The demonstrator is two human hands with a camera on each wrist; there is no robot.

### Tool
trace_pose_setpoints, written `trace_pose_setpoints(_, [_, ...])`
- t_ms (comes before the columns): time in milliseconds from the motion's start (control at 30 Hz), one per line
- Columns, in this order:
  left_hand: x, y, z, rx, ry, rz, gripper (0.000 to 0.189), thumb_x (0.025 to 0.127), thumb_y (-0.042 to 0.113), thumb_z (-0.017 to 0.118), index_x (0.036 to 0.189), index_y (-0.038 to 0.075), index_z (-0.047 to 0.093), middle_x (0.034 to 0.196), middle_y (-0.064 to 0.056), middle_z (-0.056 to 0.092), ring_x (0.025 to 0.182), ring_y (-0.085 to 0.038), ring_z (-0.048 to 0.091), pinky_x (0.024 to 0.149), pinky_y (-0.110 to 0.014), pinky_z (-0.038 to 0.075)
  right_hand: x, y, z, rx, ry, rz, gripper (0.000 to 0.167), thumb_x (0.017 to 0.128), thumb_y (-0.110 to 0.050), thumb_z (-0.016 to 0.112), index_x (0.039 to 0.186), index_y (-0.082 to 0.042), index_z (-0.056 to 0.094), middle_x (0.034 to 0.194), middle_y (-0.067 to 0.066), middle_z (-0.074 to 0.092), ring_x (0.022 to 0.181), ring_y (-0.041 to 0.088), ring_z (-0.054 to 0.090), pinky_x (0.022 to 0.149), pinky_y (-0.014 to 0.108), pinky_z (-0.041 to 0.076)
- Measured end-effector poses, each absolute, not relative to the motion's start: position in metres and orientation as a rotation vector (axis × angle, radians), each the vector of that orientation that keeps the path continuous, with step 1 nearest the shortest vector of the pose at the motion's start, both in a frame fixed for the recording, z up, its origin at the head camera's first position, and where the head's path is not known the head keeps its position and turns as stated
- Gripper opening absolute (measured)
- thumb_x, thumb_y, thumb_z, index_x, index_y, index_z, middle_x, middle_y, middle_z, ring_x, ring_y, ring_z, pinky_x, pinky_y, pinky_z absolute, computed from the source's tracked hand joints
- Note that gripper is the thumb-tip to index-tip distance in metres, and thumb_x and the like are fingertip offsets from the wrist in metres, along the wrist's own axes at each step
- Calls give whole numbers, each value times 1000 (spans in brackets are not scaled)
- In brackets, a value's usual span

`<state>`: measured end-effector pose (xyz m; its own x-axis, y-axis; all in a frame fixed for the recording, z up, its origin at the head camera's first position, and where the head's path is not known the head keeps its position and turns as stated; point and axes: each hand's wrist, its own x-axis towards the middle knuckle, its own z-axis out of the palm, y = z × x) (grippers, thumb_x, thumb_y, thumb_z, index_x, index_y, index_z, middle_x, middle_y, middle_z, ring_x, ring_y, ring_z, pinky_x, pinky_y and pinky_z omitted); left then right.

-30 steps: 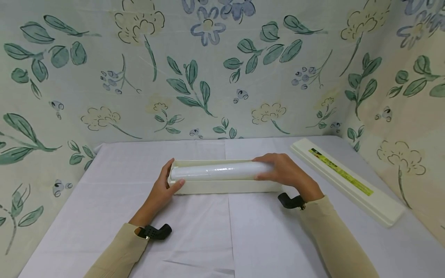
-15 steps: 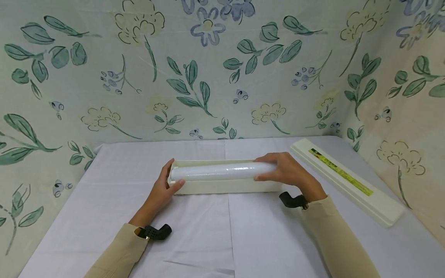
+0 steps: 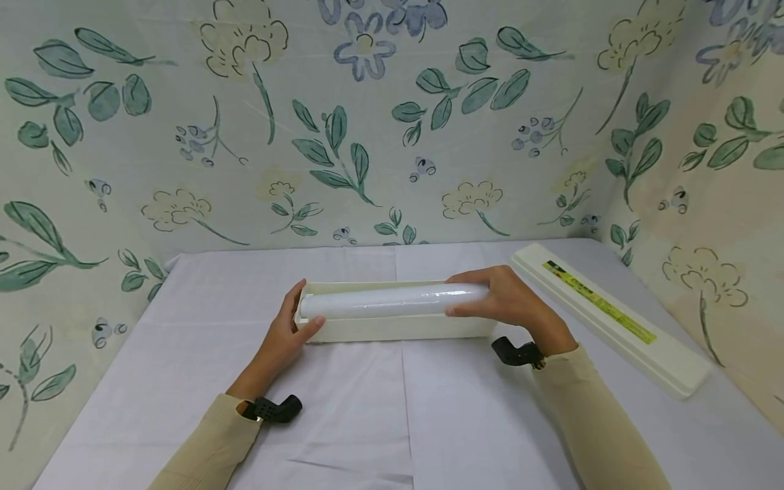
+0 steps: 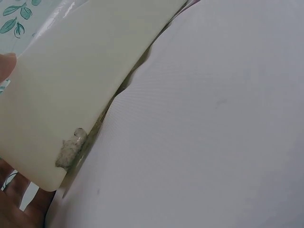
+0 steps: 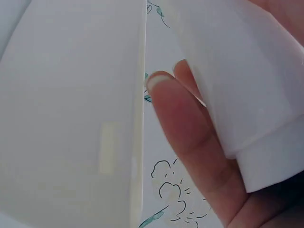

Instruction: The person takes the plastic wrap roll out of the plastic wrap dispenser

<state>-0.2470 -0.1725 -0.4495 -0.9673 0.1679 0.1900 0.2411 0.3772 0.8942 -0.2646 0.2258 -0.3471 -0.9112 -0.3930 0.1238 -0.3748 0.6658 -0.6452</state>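
In the head view a long cream plastic box (image 3: 398, 329) stands lidless at mid-table. My left hand (image 3: 286, 325) grips its left end, thumb on the front wall and fingers round the end. A roll of cling film (image 3: 380, 301), white and shiny, lies lengthwise in the box, its right end raised slightly. My right hand (image 3: 511, 299) holds that end, thumb in front and fingers behind. The right wrist view shows the roll (image 5: 251, 80) with a narrower core end sticking out, apart from the box wall (image 5: 71, 104). In the left wrist view the box's front (image 4: 80, 71) bears a greyish worn patch.
A long cream lid (image 3: 612, 320) with a yellow-green label lies slanted at the right of the table. White cloth (image 3: 343, 422) with creases covers the table. Floral fabric (image 3: 380, 136) hangs behind and along the sides.
My right hand and the roll's right end have shifted slightly to the right, mostly in the first half second. My left hand and the box have stayed in place.
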Motion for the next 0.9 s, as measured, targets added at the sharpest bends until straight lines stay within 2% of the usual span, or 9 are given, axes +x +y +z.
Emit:
trace_pose_setpoints(133, [-247, -173, -450, -379, -2546, -1680, 84, 93, 37, 63, 155, 28, 8, 159, -7, 17, 138, -30, 30, 102, -52, 39, -263, 224, -344, -670, 2867, -1064, 63, 63, -59, 83, 114, -22, 73, 105, -1, 71, 84, 19, 63, 68, 32, 53])
trace_pose_setpoints(367, [-247, -174, -450, -399, -2532, -1697, 85, 93, 35, 63, 156, 24, 7, 159, -7, 16, 138, -30, 30, 102, -51, 40, -257, 222, -340, -644, 2900, -1033, 64, 63, -61, 82, 115, -24, 73, 107, -2, 71, 79, 18, 65, 64, 31, 56])
trace_pose_setpoints(567, [-247, -174, -451, -397, -2529, -1718, 84, 93, 37, 64, 155, 30, 8, 160, -4, 15, 138, -28, 30, 103, -50, 39, -253, 223, -337, -680, 2925, -1038, 60, 65, -60, 81, 114, -26, 73, 102, -5, 71, 75, 17, 64, 60, 30, 54])
trace_pose_setpoints(767, [-247, -173, -452, -404, -2529, -1709, 85, 93, 38, 64, 156, 24, 8, 160, -4, 14, 140, -28, 29, 104, -51, 38, -252, 227, -337, -695, 2937, -1044, 60, 66, -58, 82, 114, -23, 73, 97, -2, 71, 74, 18, 63, 60, 31, 53])
trace_pose_setpoints(900, [-247, -174, -451, -404, -2525, -1706, 84, 93, 37, 64, 156, 26, 8, 160, -6, 15, 138, -30, 31, 102, -51, 39, -251, 226, -338, -676, 2948, -1042, 62, 65, -59, 82, 115, -23, 73, 98, 1, 71, 75, 20, 63, 60, 31, 52])
